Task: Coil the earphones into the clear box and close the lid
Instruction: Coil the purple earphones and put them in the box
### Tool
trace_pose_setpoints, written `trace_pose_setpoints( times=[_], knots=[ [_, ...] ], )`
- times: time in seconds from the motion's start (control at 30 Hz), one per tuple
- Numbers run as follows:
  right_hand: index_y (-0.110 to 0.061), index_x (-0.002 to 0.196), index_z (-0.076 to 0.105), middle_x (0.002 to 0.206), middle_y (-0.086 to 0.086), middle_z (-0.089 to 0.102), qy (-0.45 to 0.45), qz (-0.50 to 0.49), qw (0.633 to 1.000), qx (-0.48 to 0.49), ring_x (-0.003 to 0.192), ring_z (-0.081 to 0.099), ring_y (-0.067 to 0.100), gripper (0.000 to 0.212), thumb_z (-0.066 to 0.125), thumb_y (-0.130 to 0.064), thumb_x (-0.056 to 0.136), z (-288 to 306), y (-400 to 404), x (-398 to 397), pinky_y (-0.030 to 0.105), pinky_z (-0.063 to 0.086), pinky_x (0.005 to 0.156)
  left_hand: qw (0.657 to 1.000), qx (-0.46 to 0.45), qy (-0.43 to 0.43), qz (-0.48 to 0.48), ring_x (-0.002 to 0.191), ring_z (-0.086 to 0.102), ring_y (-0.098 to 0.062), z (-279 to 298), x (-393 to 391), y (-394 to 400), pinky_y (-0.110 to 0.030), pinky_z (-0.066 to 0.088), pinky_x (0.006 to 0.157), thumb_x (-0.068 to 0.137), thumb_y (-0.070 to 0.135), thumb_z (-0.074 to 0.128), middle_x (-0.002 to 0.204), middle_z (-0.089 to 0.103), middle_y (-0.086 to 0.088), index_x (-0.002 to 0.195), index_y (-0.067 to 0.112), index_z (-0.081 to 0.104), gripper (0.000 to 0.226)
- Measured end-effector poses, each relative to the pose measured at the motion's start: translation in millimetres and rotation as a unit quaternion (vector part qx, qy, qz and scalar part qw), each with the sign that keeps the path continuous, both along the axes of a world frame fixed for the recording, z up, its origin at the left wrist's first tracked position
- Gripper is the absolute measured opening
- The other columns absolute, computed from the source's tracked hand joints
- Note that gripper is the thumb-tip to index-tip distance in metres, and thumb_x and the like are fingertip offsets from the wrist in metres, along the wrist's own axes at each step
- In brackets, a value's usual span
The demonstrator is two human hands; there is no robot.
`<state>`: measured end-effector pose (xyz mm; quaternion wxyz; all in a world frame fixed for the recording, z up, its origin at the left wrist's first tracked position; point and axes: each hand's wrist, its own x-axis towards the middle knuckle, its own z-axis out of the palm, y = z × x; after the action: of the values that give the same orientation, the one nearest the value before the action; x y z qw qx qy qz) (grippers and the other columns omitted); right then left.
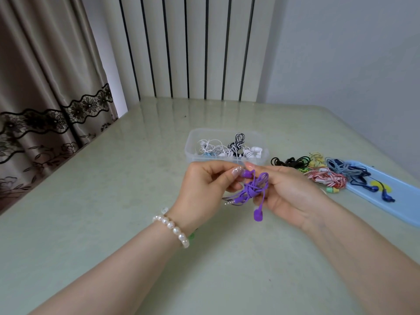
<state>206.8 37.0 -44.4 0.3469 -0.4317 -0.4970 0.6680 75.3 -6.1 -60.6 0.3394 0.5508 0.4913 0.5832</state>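
Purple earphones (pixel 255 188) are wound into a small bundle held above the table between both hands. My left hand (pixel 204 189) pinches one purple earbud at the bundle's top. My right hand (pixel 288 192) holds the bundle from the right side. One earbud dangles below, and the plug sticks out to the left. Just behind the hands stands the clear box (pixel 193 147), open, with white and black-and-white earphones coiled inside. The light blue lid (pixel 400 201) lies flat at the right.
A heap of loose earphones (pixel 327 176) in black, yellow, red-white, grey and dark blue lies to the right of the box, partly on the lid. A curtain (pixel 45 98) hangs at the left beside the pale green table (pixel 113 201).
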Motion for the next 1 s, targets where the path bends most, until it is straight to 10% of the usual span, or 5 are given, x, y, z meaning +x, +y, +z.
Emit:
trace_pose_setpoints(
  times=[1.0],
  knots=[
    [-0.008, 0.07, 0.069, 0.049, -0.001, 0.06, -0.017, -0.009, 1.0, -0.008, 0.037, 0.048, 0.01, 0.016, 0.064, -0.021, 0.077, -1.0, 4.2, 4.9, 0.016, 0.028, 0.037, 0.993, -0.091, -0.071, -0.009, 0.056, 0.062, -0.008, 6.1, -4.5, -1.0, -0.02, 0.052, 0.064, 0.08, -0.008, 0.06, 0.069, 0.066, -0.007, 0.084, 0.008, 0.067, 0.018]
  ],
)
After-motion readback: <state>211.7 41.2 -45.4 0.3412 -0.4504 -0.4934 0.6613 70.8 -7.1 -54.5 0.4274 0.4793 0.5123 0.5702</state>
